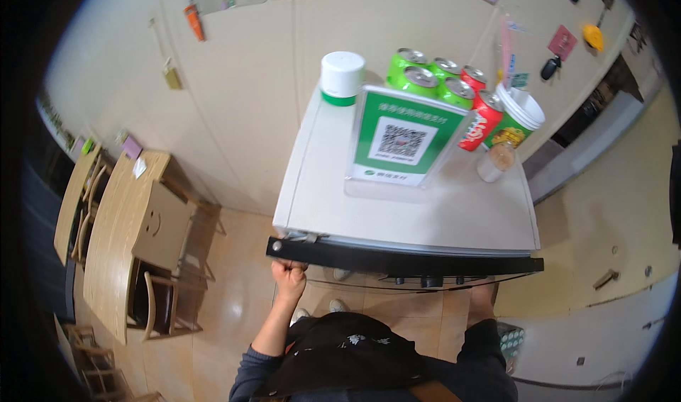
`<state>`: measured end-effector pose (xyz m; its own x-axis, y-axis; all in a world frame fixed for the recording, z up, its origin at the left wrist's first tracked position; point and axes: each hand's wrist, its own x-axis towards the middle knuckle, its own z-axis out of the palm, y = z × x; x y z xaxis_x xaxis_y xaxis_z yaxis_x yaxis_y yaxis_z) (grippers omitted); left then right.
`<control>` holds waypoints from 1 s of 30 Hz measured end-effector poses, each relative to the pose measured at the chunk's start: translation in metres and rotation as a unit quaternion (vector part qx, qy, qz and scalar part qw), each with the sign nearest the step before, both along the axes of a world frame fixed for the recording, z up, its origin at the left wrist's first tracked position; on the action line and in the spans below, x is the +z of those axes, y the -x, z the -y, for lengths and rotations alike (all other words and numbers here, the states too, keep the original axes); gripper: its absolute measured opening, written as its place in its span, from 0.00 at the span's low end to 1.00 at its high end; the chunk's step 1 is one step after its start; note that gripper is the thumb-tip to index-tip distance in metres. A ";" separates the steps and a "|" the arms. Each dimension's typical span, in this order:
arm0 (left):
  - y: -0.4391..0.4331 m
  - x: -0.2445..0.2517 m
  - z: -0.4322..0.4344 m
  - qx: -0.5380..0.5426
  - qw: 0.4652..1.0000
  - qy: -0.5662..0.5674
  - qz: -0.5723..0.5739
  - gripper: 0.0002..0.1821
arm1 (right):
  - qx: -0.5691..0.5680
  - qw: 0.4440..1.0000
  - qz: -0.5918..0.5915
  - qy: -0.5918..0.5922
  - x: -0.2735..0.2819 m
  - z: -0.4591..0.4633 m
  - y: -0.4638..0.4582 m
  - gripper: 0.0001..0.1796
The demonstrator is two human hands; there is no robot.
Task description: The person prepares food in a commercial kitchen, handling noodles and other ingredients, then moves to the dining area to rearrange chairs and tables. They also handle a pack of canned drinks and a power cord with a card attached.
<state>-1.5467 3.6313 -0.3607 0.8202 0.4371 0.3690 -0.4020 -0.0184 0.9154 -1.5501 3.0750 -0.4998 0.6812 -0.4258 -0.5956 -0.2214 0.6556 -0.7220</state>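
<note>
In front of me stands a white cabinet with a black-edged door (404, 265), seen from above. A narrow gap runs between the door and the cabinet top (319, 200), with a metal hinge (308, 237) at the left. My left hand (290, 281) has its fingers curled at the left end of the door, the fingertips hidden beneath it. Under the door's right end my right hand is hidden; only the forearm shows. Black knob-like parts (432, 281) and a thin dark cable (372, 287) show below the door's edge.
On the cabinet top stand a sign holder (399, 141) with a printed code, a white-and-green cylinder (342, 77), several green cans (420, 80), red cans (481, 120), a paper cup (513, 117) and a toothpick jar (496, 162). Wooden tables (114, 232) and chairs (159, 306) are left; a wall stands behind.
</note>
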 end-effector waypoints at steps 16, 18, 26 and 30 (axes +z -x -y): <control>-0.009 -0.024 -0.047 -0.043 0.981 -0.174 -0.072 0.41 | -0.027 1.000 0.004 -0.006 0.002 -0.011 -0.016 0.22; -0.010 -0.017 -0.045 -0.064 0.987 -0.147 -0.032 0.38 | -0.029 1.000 0.005 -0.006 0.000 -0.011 -0.016 0.21; 0.010 0.005 -0.036 -0.055 0.974 -0.212 -0.055 0.37 | -0.026 1.000 0.006 0.007 -0.001 0.001 -0.018 0.19; 0.021 -0.016 -0.042 -0.077 0.946 -0.311 -0.053 0.30 | -0.026 0.999 0.005 0.018 -0.001 0.004 -0.025 0.18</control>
